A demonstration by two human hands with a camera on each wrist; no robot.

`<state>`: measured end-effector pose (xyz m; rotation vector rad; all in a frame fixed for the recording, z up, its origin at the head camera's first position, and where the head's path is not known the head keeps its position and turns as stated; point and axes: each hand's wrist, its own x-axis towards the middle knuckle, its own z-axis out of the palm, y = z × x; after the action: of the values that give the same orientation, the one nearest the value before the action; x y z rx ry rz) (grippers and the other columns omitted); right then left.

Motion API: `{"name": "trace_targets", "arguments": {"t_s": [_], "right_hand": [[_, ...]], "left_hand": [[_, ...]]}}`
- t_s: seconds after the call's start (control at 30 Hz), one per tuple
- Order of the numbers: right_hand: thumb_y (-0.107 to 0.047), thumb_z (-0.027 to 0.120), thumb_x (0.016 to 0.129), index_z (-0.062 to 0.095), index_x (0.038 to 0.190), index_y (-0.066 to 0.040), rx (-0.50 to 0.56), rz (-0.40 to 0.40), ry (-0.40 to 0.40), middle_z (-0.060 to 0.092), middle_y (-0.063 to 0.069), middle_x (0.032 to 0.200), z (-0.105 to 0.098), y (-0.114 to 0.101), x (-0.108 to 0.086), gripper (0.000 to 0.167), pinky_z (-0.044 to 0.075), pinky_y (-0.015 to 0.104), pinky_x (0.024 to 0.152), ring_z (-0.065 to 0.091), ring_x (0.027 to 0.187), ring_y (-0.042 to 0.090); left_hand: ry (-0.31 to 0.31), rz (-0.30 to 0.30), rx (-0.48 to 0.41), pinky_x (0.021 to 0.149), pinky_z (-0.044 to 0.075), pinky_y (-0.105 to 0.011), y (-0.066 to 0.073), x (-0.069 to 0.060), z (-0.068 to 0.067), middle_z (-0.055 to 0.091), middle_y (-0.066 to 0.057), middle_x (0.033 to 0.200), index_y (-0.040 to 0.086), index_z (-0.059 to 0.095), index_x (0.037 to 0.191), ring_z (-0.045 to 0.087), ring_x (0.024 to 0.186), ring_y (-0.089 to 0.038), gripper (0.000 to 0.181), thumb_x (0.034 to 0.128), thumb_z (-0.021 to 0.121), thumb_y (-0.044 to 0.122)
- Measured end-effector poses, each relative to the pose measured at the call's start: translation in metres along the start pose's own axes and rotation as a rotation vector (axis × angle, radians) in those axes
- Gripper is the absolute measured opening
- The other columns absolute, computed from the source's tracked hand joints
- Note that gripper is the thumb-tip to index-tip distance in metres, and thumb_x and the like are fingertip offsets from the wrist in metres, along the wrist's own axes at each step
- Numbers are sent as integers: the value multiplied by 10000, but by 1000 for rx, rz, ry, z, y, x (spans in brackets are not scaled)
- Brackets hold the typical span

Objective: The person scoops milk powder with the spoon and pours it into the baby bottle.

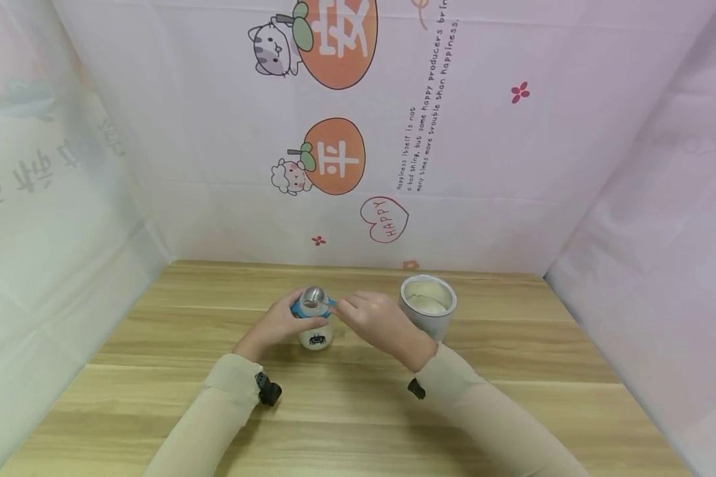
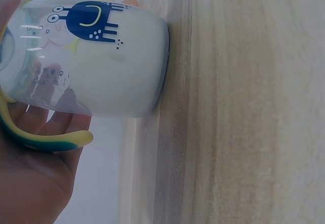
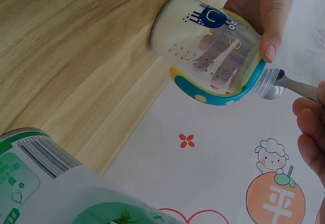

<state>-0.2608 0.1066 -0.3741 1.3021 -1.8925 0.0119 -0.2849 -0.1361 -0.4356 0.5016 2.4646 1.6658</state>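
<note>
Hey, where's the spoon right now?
In the head view, the spoon is just left of centre, its bowl at the mouth of the bottle and its handle held in the right hand.

On the tabletop [image 3: 91,71], in front of its edge, we see a handled bottle [image 3: 183,41], white inside its base. Our left fingers [image 3: 274,23] grip it near the neck; our right fingers [image 3: 310,124] hold a spoon [image 3: 300,88] at its mouth. A barcoded green-and-white container [image 3: 66,188] overlaps that edge.
</note>
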Motion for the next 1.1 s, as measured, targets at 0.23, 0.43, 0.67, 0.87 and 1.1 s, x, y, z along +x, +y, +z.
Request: {"name": "trace_targets", "arguments": {"t_s": [0.23,0.43,0.67,0.87,1.1], "right_hand": [[-198,693,970,648,885,-56,-7,-7,-3,626,-21,693,-1,0,-1,171,426,146,521,464,556,47],[-206,649,1000,637,867,-58,-1,1,15,612,-19,682,-2,0,-1,200,407,152,506,441,549,51],[-234,539,1059,632,859,-63,1,-4,18,606,-23,675,-2,1,-2,279,405,150,505,437,547,52],[-245,492,1077,625,888,-66,14,16,23,581,-36,671,-2,3,-4,292,386,151,497,413,547,49],[-277,488,1078,649,912,-77,88,136,25,593,-36,696,-3,3,-2,305,459,158,518,518,563,51]], "left_hand": [[4,4,10,1013,446,-518,-1,1,0,632,-28,1282,227,474,1477,586,1178,-242,774,820,835,421],[5,2,16,1011,446,-518,-1,2,0,639,-28,1273,233,474,1480,590,1174,-245,784,813,839,428],[9,2,16,1008,447,-517,-1,2,0,628,-25,1285,245,491,1460,585,1178,-241,751,817,839,417],[14,-8,30,1005,448,-506,0,1,0,627,-20,1280,255,490,1459,582,1172,-237,746,818,837,419],[9,-17,17,1038,418,-532,4,-1,0,625,-20,1293,267,477,1475,565,1208,-254,763,819,835,421]]}}
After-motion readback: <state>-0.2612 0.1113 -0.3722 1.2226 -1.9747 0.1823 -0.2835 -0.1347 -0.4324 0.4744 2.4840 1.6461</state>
